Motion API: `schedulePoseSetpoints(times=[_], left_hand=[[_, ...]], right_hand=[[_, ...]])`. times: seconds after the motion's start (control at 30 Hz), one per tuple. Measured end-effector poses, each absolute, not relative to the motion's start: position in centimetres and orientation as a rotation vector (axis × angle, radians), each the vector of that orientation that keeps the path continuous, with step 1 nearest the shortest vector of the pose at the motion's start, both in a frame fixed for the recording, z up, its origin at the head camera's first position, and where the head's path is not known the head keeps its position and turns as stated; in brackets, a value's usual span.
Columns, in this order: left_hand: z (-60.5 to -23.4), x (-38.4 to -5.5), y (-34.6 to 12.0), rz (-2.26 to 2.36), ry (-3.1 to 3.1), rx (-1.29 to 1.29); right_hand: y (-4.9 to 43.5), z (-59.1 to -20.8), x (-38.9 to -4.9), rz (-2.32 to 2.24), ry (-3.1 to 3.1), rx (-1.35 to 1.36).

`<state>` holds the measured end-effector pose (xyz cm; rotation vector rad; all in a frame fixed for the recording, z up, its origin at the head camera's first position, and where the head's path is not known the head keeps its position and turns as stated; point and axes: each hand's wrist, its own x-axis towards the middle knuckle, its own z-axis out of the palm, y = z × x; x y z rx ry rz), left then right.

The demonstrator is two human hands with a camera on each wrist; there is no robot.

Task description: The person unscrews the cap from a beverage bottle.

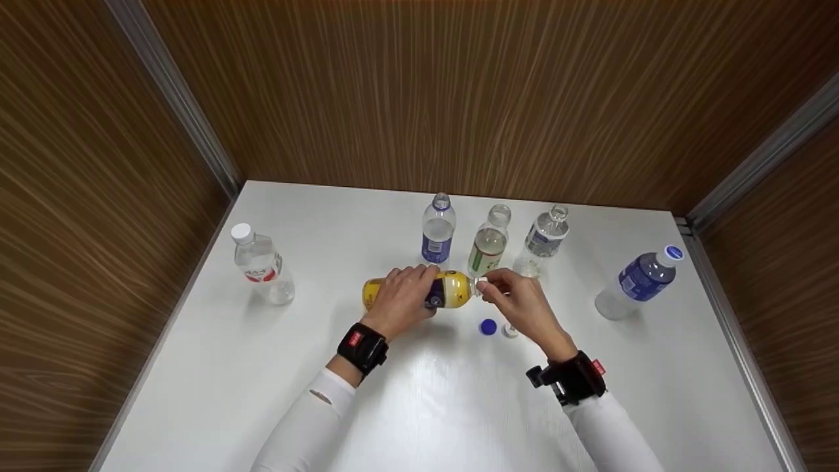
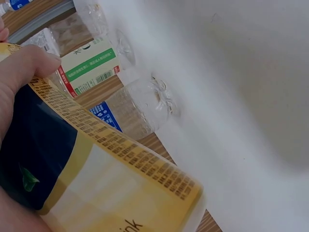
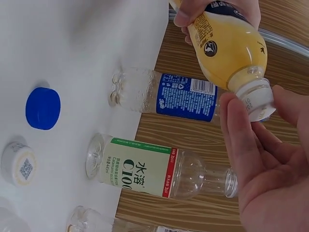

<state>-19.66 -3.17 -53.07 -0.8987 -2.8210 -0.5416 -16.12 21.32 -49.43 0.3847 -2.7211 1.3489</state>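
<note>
My left hand (image 1: 404,296) grips a yellow drink bottle (image 1: 455,289) round its dark-labelled middle, holding it on its side above the table. The bottle's white cap (image 3: 256,100) is on its neck. My right hand (image 1: 521,307) pinches that cap between thumb and fingers. In the right wrist view, a loose blue cap (image 3: 43,108) and a loose white cap (image 3: 19,164) lie on the table. Behind my hands stand a blue-labelled bottle (image 1: 438,231), a green-labelled bottle (image 1: 489,241) and another clear bottle (image 1: 549,231), all three uncapped.
At the left of the white table (image 1: 216,393) stands a clear bottle (image 1: 263,265) with a white cap. A blue-labelled bottle (image 1: 640,282) with a blue cap stands at the right. Wood-grained panels (image 1: 419,98) enclose the table's back and sides.
</note>
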Motion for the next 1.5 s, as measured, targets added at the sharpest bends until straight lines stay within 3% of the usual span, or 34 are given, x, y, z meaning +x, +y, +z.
schedulePoseSetpoints(times=[0.7, 1.07, 1.5], left_hand=[[-52.91, -19.56, -3.62, -0.805, -2.903, -0.892], [-52.85, -19.51, -3.26, -0.722, -2.869, -0.906], [-53.02, -19.42, -3.53, -0.678, -2.884, -0.899]], right_hand=[[21.38, -48.97, -15.91, 1.441, -2.609, 0.601], [21.09, -48.83, -16.33, 1.364, -2.744, 0.3], [20.94, -48.75, -16.21, 1.339, -2.7, 0.478]])
